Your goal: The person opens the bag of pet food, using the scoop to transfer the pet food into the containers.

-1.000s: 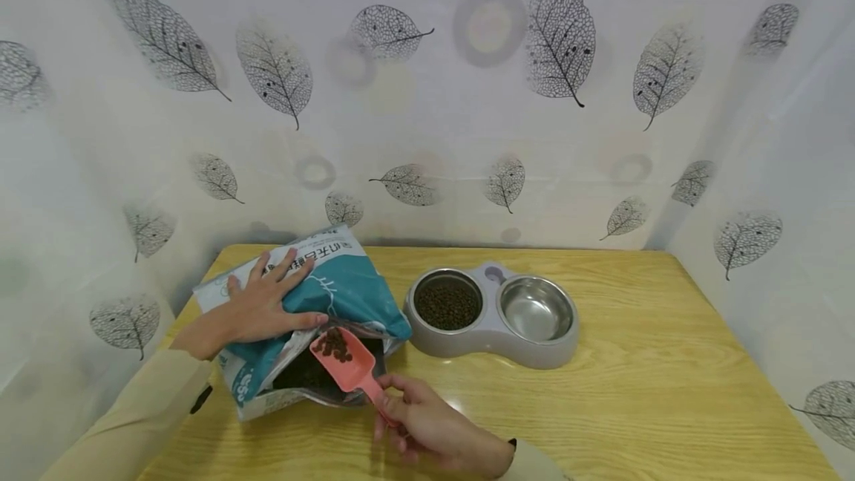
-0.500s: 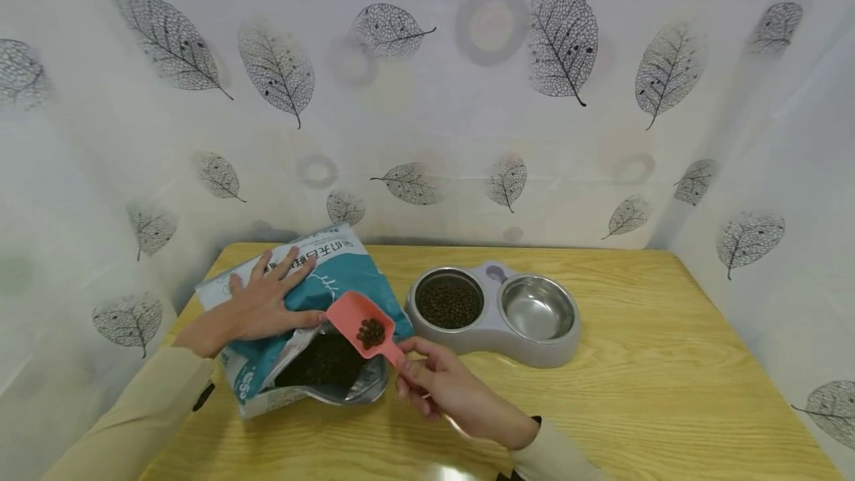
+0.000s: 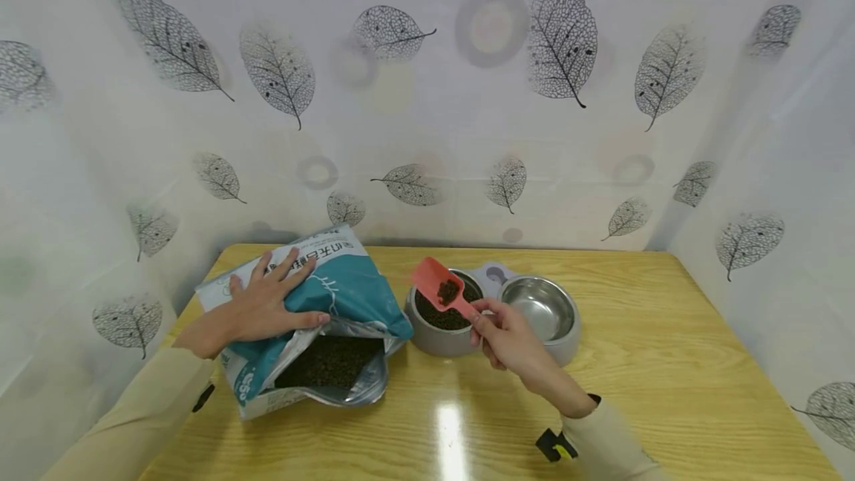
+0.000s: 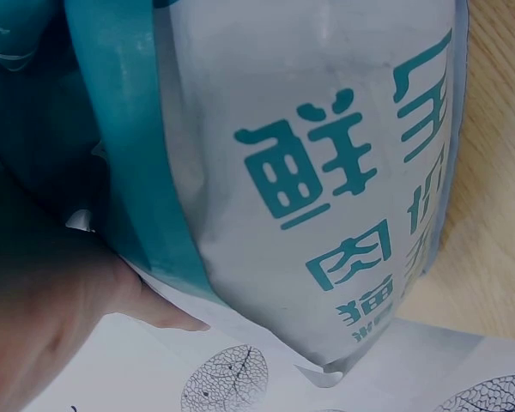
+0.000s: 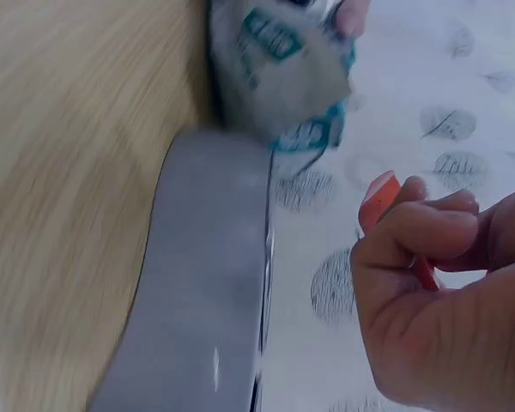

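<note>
My left hand [image 3: 267, 304] rests spread on top of a teal and white bag of kibble [image 3: 350, 284], which lies on its side with its mouth toward me. Dark kibble [image 3: 330, 362] shows inside. With curled fingers my right hand [image 3: 510, 340] grips the handle of a pink scoop [image 3: 430, 273], which carries a small heap of brown kibble. The scoop is over the left steel bowl [image 3: 444, 326] of a grey double feeder, and that bowl holds kibble too. In the right wrist view the right hand [image 5: 446, 257] hides most of the scoop [image 5: 379, 199].
Beside the left bowl, the right steel bowl [image 3: 537, 310] shows bare metal inside. Both sit in the grey feeder base [image 3: 568, 347] on a wooden table [image 3: 668, 362]. A leaf-patterned curtain [image 3: 427, 110] closes off the back and sides.
My right hand has lifted the scoop with kibble out of the bag's mouth and carried it right and away from me, over the left bowl. The left hand stays on the bag.
</note>
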### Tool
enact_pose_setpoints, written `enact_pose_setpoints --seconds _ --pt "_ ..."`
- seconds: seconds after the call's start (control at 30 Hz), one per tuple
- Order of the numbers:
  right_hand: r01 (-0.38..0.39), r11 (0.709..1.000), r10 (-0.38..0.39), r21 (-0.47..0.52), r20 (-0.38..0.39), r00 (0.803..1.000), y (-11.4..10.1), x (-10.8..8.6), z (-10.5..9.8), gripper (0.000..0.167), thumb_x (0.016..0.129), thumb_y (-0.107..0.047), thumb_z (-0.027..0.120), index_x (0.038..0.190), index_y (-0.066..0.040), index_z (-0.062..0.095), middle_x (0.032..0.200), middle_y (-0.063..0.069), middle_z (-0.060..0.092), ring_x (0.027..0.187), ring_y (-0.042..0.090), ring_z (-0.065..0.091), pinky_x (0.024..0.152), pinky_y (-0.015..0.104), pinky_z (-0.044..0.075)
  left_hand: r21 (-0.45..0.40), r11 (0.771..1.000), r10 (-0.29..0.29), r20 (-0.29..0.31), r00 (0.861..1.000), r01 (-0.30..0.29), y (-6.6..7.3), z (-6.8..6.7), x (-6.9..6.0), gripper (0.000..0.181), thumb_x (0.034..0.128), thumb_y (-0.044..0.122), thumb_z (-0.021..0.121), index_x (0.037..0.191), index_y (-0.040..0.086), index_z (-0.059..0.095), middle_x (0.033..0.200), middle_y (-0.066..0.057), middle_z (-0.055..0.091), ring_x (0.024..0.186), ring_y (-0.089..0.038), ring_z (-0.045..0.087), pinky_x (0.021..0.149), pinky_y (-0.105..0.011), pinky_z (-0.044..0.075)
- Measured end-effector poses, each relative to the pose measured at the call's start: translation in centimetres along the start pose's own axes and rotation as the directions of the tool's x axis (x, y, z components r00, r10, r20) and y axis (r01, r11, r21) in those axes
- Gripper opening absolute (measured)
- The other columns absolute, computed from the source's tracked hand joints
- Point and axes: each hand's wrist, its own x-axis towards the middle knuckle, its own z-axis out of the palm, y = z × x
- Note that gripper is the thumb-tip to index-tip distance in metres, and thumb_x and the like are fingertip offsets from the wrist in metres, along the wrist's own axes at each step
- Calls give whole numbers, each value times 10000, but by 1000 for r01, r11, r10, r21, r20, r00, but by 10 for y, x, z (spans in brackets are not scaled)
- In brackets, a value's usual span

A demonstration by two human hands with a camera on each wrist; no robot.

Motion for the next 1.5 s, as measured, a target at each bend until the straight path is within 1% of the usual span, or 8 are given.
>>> enact_pose_setpoints --seconds 0.3,0.53,0.77,1.0,1.13,1.27,1.33,1.5 --pt "77 867 -200 -492 -202 959 14 10 -18 154 1047 -99 560 1081 -13 684 691 28 652 538 76 475 472 217 362 -1 1000 1 0 1000 -1 1 -2 -1 1088 848 803 573 1668 227 150 1731 -194 45 1529 -598 -43 972 -944 39" --pt "173 604 -457 -778 -161 875 25 14 -16 55 987 -38 639 1010 2 668 669 34 613 553 84 453 502 239 391 -4 1000 -1 3 1000 1 1 0 -1 1087 848 808 569 1669 237 144 1733 -189 44 1529 -596 -44 979 -940 35" --pt "172 452 -502 -875 -90 860 26 14 -7 37 967 -61 667 945 -37 649 639 27 588 518 114 478 450 249 376 -2 1000 -3 1 1000 3 0 1 0 1087 847 808 570 1669 239 143 1733 -187 40 1530 -594 -43 976 -941 39" --pt "134 320 -611 -938 -97 786 33 13 -7 154 872 23 696 986 -25 605 653 87 569 530 233 549 427 335 408 -7 1000 -2 5 1000 2 1 0 0 1085 848 805 572 1669 243 138 1734 -186 34 1529 -596 -46 973 -943 32" --pt "137 443 -612 -886 -187 768 32 14 -11 102 927 0 667 1020 -10 628 704 105 642 555 230 577 464 356 442 -8 1000 -6 5 1000 6 1 -1 -1 1089 846 803 577 1669 237 143 1734 -186 34 1531 -593 -47 975 -941 34" --pt "182 835 -338 -520 -223 914 24 10 -15 126 1048 -78 542 1107 10 611 837 87 716 562 117 541 484 261 416 -8 1000 -10 9 1000 10 1 0 -1 1093 845 808 573 1669 237 138 1734 -184 31 1531 -591 -50 978 -940 32" --pt "126 967 -161 -221 -148 976 19 6 -16 199 1092 -118 455 1191 30 543 913 80 711 572 87 515 484 224 393 -8 1000 -11 10 1000 11 1 1 -1 1093 845 810 570 1669 238 136 1735 -184 30 1532 -590 -53 978 -941 30" --pt "13 970 -39 245 104 994 15 -2 -15 199 1113 -197 374 1185 -15 404 797 -10 546 547 82 378 485 219 338 -6 1000 -13 9 1000 13 1 1 0 1096 844 812 570 1668 227 148 1734 -184 34 1534 -584 -55 981 -939 32"
